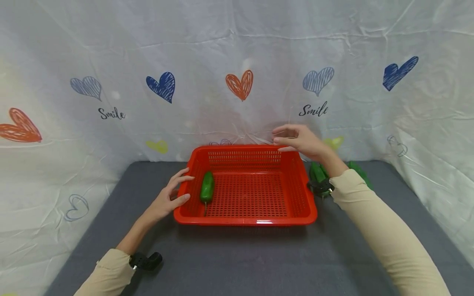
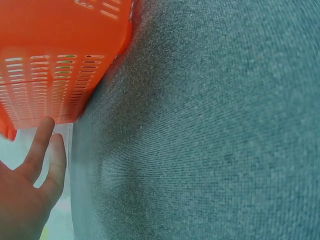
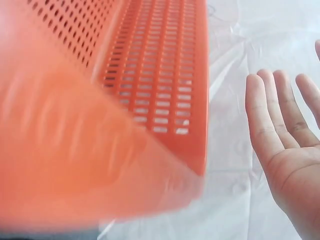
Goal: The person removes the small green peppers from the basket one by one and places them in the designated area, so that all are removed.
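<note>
A red plastic basket with slotted walls stands on the grey cloth. Inside it, near the left wall, lies one green pepper, its stem toward the front. My left hand is at the basket's left side, fingers spread and reaching to the rim; whether they touch it I cannot tell. In the left wrist view two straight fingers show by the slotted wall. Above the back right corner is my right hand, fingers loosely extended and holding nothing. The right wrist view shows its palm apart from the basket.
More green peppers lie to the right of the basket, partly hidden behind my right wrist. A white curtain printed with hearts hangs behind the grey-covered table. Black bands with small devices sit on both wrists.
</note>
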`<control>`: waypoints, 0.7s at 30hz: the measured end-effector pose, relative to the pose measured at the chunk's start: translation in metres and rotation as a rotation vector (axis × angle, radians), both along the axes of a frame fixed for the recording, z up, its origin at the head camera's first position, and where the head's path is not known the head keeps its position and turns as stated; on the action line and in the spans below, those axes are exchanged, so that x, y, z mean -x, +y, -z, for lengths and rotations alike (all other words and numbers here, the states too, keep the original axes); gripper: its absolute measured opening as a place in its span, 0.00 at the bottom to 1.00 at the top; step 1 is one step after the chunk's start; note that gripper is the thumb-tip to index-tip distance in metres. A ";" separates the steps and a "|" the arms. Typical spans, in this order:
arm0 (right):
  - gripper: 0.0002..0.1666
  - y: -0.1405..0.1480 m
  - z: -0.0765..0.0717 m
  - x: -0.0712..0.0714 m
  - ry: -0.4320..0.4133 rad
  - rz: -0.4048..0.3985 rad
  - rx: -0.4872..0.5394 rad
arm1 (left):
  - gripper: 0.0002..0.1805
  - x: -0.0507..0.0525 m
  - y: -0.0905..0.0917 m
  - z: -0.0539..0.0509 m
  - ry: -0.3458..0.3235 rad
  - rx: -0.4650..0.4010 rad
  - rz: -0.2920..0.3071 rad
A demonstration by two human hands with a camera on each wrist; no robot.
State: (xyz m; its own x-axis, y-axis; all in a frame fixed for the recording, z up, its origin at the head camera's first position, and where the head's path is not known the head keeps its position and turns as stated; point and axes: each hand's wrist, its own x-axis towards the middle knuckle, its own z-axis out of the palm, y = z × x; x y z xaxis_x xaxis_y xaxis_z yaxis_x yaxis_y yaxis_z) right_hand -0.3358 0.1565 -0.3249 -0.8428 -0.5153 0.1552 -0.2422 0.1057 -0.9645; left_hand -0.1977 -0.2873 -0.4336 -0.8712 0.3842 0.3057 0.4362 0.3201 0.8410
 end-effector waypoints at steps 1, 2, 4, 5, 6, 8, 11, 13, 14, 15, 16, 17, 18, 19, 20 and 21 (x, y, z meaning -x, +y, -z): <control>0.26 -0.003 0.000 0.000 -0.001 -0.002 0.001 | 0.27 0.000 0.000 0.000 0.003 -0.002 0.005; 0.26 -0.005 0.000 0.000 0.001 -0.007 -0.004 | 0.27 0.000 0.000 0.000 0.002 -0.005 0.007; 0.26 -0.011 0.001 0.001 -0.003 -0.013 -0.007 | 0.27 0.000 0.000 0.000 -0.002 -0.017 0.013; 0.26 -0.014 0.001 0.001 -0.005 -0.017 -0.011 | 0.27 0.000 0.000 0.000 -0.003 -0.023 0.016; 0.26 -0.017 0.001 0.001 -0.012 -0.023 -0.012 | 0.27 0.000 0.000 0.000 -0.001 -0.026 0.016; 0.27 -0.024 0.001 0.001 -0.027 -0.033 -0.019 | 0.27 0.000 0.000 0.000 -0.004 -0.030 0.014; 0.27 -0.034 0.002 0.001 -0.049 -0.051 -0.024 | 0.27 0.000 0.000 0.000 0.008 -0.018 0.010; 0.28 -0.041 0.002 0.001 -0.063 -0.071 -0.016 | 0.27 0.001 0.000 0.001 0.014 -0.012 0.005; 0.28 -0.044 0.003 0.001 -0.067 -0.081 -0.011 | 0.27 0.001 0.000 0.001 0.018 -0.010 0.004; 0.28 -0.047 0.003 0.001 -0.067 -0.087 -0.013 | 0.27 0.001 0.000 0.001 0.021 -0.007 0.003; 0.28 -0.050 0.004 0.000 -0.070 -0.094 -0.010 | 0.27 0.001 0.000 0.002 0.020 -0.011 0.004; 0.28 -0.053 0.004 0.000 -0.072 -0.102 -0.011 | 0.27 0.001 0.000 0.002 0.018 -0.013 0.004; 0.28 -0.056 0.005 0.000 -0.074 -0.112 -0.010 | 0.27 0.001 0.000 0.002 0.014 -0.016 0.003; 0.28 -0.060 0.006 -0.001 -0.077 -0.117 -0.009 | 0.27 0.001 0.000 0.002 0.013 -0.016 0.003; 0.28 -0.063 0.008 -0.001 -0.082 -0.123 -0.007 | 0.27 0.001 0.000 0.001 0.011 -0.016 0.001; 0.28 -0.066 0.009 -0.001 -0.085 -0.130 -0.005 | 0.27 0.000 0.000 0.001 0.008 -0.017 0.002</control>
